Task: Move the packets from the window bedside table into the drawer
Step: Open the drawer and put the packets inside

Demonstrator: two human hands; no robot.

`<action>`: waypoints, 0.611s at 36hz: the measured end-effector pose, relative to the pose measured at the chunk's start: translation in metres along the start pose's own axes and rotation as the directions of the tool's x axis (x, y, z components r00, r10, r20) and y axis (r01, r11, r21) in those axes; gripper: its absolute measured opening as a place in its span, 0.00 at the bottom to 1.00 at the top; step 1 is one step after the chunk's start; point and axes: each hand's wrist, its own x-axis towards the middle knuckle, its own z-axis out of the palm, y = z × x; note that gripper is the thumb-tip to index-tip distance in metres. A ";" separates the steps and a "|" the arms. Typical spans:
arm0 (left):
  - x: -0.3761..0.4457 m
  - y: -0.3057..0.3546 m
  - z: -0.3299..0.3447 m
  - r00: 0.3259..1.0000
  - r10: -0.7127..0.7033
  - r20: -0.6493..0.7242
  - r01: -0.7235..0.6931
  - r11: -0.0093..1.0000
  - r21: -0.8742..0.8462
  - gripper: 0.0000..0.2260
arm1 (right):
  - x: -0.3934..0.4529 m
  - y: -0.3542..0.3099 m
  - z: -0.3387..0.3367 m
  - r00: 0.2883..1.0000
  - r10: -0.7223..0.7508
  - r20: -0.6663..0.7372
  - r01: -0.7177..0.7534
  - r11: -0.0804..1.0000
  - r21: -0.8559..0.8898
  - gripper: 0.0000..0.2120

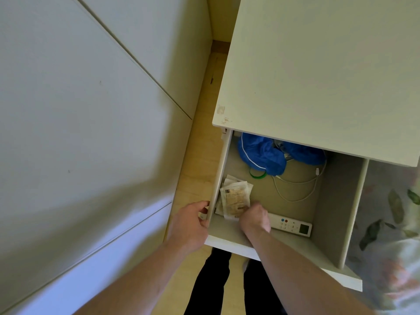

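Note:
The white bedside table has its drawer pulled out toward me. A small pile of pale printed packets lies in the drawer's near left corner. My right hand is inside the drawer with its fingers curled on the near edge of the packets. My left hand grips the drawer's left side wall near the front corner. The table top shows no packets.
Inside the drawer lie a blue crumpled fabric item, a green ring, a white charging cable and a white remote control. White wardrobe doors stand on the left, patterned bedding on the right, wooden floor between.

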 end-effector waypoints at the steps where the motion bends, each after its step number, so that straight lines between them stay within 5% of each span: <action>1: 0.000 0.000 0.000 1.000 0.000 -0.001 0.000 1.000 -0.002 0.23 | 0.000 0.000 -0.002 1.000 0.022 0.009 -0.022 1.000 0.007 0.10; 7: 0.001 0.000 -0.001 1.000 -0.012 0.008 0.012 1.000 -0.012 0.23 | 0.004 0.002 -0.008 0.999 0.003 0.038 -0.003 1.000 0.018 0.14; 12: 0.002 -0.001 -0.001 1.000 -0.010 0.006 0.010 1.000 -0.006 0.22 | 0.001 -0.002 -0.010 0.997 -0.076 -0.029 0.079 0.988 0.129 0.30; 22: 0.003 0.000 0.001 1.000 0.017 0.017 -0.019 0.995 0.097 0.20 | -0.010 0.001 -0.021 0.989 -0.130 0.074 0.118 0.983 0.142 0.23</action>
